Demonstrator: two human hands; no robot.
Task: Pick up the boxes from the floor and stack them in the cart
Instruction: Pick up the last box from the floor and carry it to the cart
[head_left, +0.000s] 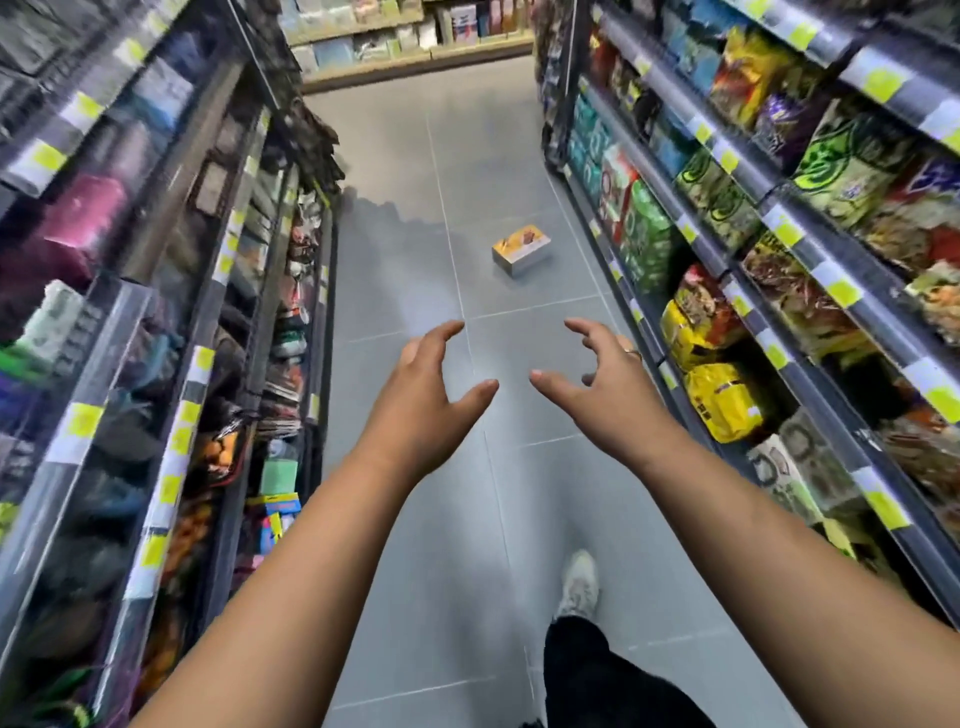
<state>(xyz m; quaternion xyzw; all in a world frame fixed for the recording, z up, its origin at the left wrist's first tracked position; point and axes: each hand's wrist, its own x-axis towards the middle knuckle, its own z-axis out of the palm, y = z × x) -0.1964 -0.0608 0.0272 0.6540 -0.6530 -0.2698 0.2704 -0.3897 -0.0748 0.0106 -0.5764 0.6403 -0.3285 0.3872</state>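
Left hand (423, 387), right hand (597, 387) spread, empty; orange-yellow box (521, 249) on floor, print unreadable

Looked down a narrow aisle floored in large glossy grey tiles (415, 156). Was flanked left by dark metal shelving of blurred goods (171, 218) and right by dark metal shelves (670, 88) of bright snack bags (852, 161), yellow-green price tags (839, 291) edging both. Ended at a far shelf (415, 65) of pastel packages (374, 44).

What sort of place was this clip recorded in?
Most likely a supermarket aisle: bagged snacks stocked on the right, rows of yellow price tags, and a box lying on the tiled floor.
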